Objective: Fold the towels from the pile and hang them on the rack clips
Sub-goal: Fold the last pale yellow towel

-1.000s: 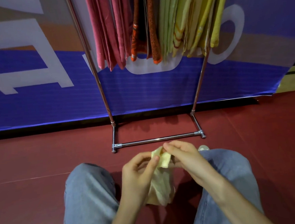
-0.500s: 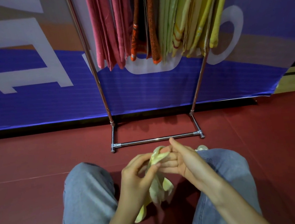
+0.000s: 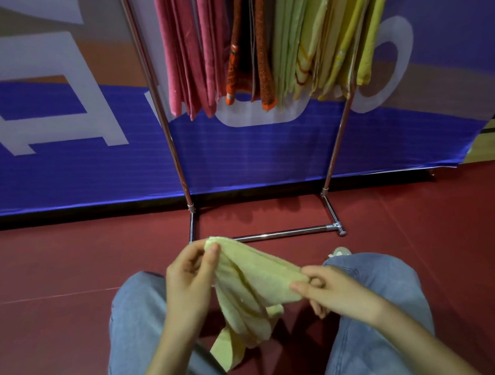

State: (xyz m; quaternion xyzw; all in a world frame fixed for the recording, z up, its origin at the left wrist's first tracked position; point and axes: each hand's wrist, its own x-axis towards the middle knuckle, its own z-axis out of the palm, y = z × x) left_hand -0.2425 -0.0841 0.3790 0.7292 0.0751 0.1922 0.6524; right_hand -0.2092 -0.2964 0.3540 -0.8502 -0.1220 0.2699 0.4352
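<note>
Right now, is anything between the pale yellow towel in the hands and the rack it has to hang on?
Nothing visible blocks it. The towel is held by the left hand and right hand above the lap; only bare red floor lies before the rack. Its clips are out of frame.

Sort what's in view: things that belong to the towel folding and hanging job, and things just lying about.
Job:
- pale yellow towel, pinched by left hand and right hand
- metal rack
- hung towels

Lying about:
- blue banner
- small white object by the right knee
</note>
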